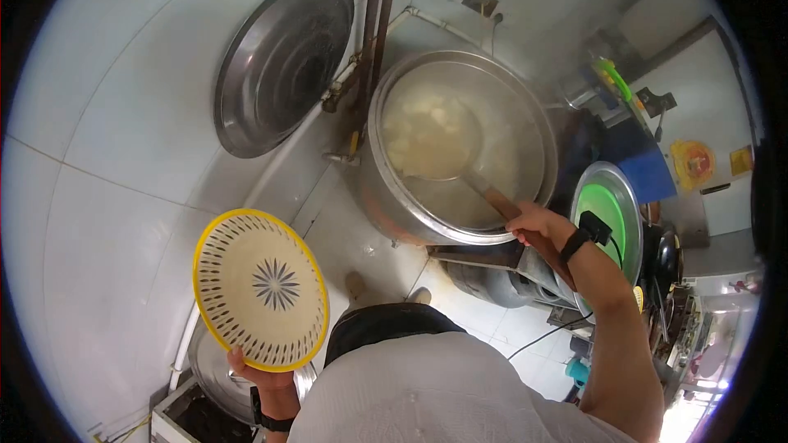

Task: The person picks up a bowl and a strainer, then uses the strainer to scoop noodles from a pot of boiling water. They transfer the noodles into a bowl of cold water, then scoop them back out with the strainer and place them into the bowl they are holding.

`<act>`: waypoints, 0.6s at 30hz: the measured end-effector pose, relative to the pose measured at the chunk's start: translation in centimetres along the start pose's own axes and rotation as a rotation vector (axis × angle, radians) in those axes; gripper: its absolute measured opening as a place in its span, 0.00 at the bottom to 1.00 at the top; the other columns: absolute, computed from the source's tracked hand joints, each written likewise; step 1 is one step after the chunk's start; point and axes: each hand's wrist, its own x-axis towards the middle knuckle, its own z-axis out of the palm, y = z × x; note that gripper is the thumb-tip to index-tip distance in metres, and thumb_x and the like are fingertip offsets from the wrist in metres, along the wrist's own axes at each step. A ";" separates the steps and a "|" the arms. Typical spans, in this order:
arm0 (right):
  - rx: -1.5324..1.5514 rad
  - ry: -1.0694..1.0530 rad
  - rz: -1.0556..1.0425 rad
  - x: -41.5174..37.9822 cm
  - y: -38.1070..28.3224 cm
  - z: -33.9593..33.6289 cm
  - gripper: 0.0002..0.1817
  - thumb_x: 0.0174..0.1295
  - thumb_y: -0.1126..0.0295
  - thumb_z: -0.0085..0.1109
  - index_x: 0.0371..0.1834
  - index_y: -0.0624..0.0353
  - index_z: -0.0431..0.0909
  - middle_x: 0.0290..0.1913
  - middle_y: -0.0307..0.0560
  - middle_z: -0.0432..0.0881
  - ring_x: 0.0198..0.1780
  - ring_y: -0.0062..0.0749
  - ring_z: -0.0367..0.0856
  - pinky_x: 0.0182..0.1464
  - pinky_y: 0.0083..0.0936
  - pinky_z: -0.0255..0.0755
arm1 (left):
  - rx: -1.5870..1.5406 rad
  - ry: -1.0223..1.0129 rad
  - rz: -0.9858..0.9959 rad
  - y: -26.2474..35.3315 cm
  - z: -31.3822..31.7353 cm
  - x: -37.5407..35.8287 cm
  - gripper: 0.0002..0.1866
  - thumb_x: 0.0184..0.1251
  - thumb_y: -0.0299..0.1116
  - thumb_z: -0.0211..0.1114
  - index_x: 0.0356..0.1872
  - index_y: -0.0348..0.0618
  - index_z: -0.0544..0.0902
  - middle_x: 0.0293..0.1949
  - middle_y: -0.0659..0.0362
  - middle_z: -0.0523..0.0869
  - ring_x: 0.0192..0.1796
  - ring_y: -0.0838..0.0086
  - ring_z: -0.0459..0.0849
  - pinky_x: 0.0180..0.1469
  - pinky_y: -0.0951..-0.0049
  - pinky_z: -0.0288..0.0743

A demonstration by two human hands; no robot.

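My left hand (269, 377) is closed on the rim of a round cream plastic colander (226, 291) with a yellow edge and slotted sides. The colander is tilted, with nothing in it. My right hand (538, 226) is wrapped round the wooden handle of a large skimmer (497, 201), over the near right rim of a big metal pot (386, 209). The skimmer's round head lies in the pot's cloudy liquid, with pale chunks (435, 127) in and around it. Steam blurs the head's edge and the chunks' kind.
A large metal lid (283, 66) leans on the tiled wall at left. Metal pipes (341, 86) run beside the pot. A metal basin (630, 197) with a green bowl (597, 197) stands right of it. Below my left hand is another metal lid (215, 377). A cable (546, 335) hangs at lower right.
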 end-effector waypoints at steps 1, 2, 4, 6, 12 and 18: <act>-0.037 0.055 -0.007 -0.8 -0.1 0.5 0.07 0.47 0.75 0.59 0.23 0.67 0.70 0.17 0.47 0.73 0.15 0.29 0.71 0.14 0.27 0.66 | -0.002 -0.012 0.004 0.1 0.1 0.0 0.28 0.52 0.45 0.54 0.53 0.40 0.69 0.48 0.54 0.77 0.46 0.66 0.80 0.44 0.62 0.78; -0.033 0.063 -0.020 -1.4 0.0 0.9 0.07 0.47 0.75 0.59 0.23 0.67 0.70 0.17 0.47 0.73 0.15 0.29 0.71 0.14 0.27 0.66 | -0.026 -0.045 -0.030 0.1 0.5 0.1 0.27 0.52 0.44 0.54 0.53 0.40 0.69 0.47 0.53 0.77 0.45 0.65 0.80 0.44 0.62 0.78; 0.036 0.112 -0.003 -2.5 0.5 1.5 0.09 0.46 0.75 0.60 0.26 0.66 0.69 0.18 0.45 0.72 0.14 0.27 0.71 0.13 0.26 0.66 | -0.055 -0.093 -0.059 0.0 1.2 0.2 0.27 0.51 0.44 0.55 0.53 0.39 0.69 0.47 0.53 0.77 0.45 0.64 0.80 0.44 0.61 0.78; 0.061 0.055 -0.012 -3.1 1.3 1.9 0.10 0.47 0.75 0.59 0.28 0.65 0.69 0.18 0.44 0.72 0.14 0.25 0.70 0.13 0.26 0.66 | -0.092 -0.110 -0.082 -0.1 2.0 0.2 0.28 0.51 0.43 0.55 0.53 0.39 0.69 0.47 0.52 0.77 0.45 0.62 0.80 0.44 0.61 0.78; 0.057 0.025 -0.057 -5.3 3.1 2.1 0.08 0.48 0.74 0.59 0.24 0.64 0.69 0.16 0.44 0.71 0.14 0.25 0.70 0.12 0.25 0.66 | -0.043 -0.173 -0.067 0.0 2.1 0.2 0.30 0.50 0.45 0.56 0.54 0.39 0.68 0.49 0.52 0.76 0.46 0.60 0.79 0.44 0.59 0.77; 0.117 0.044 -0.033 -8.8 4.2 2.5 0.07 0.48 0.74 0.58 0.24 0.63 0.69 0.16 0.42 0.71 0.14 0.25 0.70 0.13 0.25 0.65 | -0.066 -0.170 -0.062 -0.3 1.9 0.1 0.30 0.50 0.45 0.55 0.55 0.41 0.67 0.49 0.52 0.76 0.47 0.59 0.78 0.46 0.56 0.76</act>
